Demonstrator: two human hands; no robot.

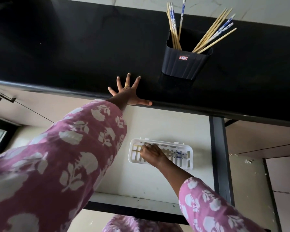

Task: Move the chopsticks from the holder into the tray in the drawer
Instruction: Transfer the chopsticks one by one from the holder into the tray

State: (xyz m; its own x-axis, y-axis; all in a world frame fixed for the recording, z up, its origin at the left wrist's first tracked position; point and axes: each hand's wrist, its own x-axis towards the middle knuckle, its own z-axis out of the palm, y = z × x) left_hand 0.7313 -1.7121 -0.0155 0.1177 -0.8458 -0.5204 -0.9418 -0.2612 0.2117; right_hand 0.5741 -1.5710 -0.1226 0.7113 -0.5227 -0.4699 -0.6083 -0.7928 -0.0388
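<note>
While your left hand (129, 93) is pressing down, fingers spread wide, on the edge of the black countertop (73, 52), its pink floral sleeve (65, 148) is hiding the left side of the open drawer (157, 128). Your right hand (151, 154) is pinching chopsticks (179, 154) lying inside the white slotted tray (190, 162). Other chopsticks (211, 36) are leaning in the black holder (184, 64) on the countertop.

One holder (182, 64), one tray (190, 162), two hands (127, 93), many chopsticks (213, 35)
</note>
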